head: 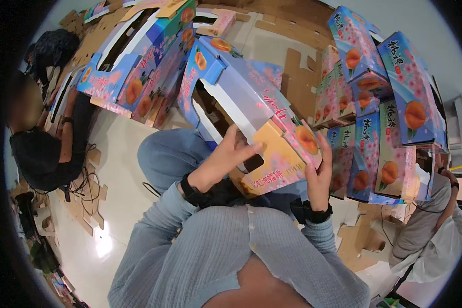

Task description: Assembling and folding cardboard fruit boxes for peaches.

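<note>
A printed cardboard carton (254,104) with peach and blossom pictures lies tilted across my lap, its long slot facing up. My left hand (231,154) rests at the near end of the slot, the thumb over the yellow-orange flap and the other fingers partly hidden at the slot's edge. At the near right corner my right hand (318,173) has its fingers along the carton's outer side and its thumb on the end panel. Both hands hold the carton between them. Black bands are around both wrists.
Similar cartons stand in a row at the upper left (134,57) and in a stack at the right (365,154). Flat brown cardboard (296,81) lies on the floor beyond. A person in black (42,154) sits at the left with a carton; another person's arm (448,200) shows at the right.
</note>
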Demonstrator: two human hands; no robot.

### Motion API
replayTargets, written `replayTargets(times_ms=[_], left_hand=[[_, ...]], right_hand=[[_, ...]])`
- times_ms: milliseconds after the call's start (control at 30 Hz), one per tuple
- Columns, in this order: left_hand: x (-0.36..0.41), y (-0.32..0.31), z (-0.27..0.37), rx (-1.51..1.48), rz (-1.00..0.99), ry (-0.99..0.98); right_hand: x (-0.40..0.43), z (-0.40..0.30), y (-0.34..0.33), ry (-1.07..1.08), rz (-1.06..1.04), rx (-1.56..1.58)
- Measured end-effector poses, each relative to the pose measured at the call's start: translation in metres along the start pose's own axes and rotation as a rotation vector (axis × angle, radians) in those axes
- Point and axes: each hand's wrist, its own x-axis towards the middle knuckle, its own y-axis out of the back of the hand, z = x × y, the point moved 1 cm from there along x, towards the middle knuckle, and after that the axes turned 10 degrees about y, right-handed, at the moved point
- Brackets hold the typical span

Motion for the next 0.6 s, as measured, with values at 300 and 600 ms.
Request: replayTargets(times_ms=[300, 600], left_hand=[[0.02, 0.0, -0.036, -0.964, -0.299, 0.178], [0.02, -0.009, -0.042, -0.993, -0.583, 0.111]], right_hand=[[-0.01, -0.001, 0.005, 0.102, -0.041, -0.146], [-0.018, 0.011, 0.023, 0.08, -0.102, -0.006]])
